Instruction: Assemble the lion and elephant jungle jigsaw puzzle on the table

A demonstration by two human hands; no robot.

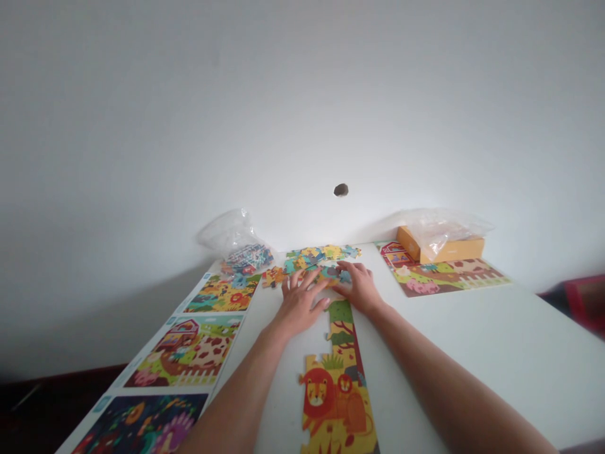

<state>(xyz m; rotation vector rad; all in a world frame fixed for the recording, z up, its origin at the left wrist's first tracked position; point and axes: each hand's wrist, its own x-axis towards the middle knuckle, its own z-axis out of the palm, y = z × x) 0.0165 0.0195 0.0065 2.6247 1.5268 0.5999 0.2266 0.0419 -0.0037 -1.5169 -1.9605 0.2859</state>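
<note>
My left hand (297, 304) is spread palm down, its fingertips over loose jigsaw pieces (273, 276) at the far side of the white table. Beside it, my right hand (362, 287) curls its thumb and index finger around a light blue puzzle piece (345, 276). Below both hands runs a joined strip of puzzle (341, 334) with green trees and two lions, reaching toward me. More loose pieces (321, 253), yellow, green and blue, lie in a heap beyond the fingers. My hands partly hide the nearer pieces.
Picture sheets (203, 350) line the table's left edge. A clear bag of puzzle pieces (248, 258) sits at the back left. At the back right, a plastic bag (439, 227) rests on a yellow box (454, 250), which stands on a farm picture (425, 277). A wall (302, 126) rises behind.
</note>
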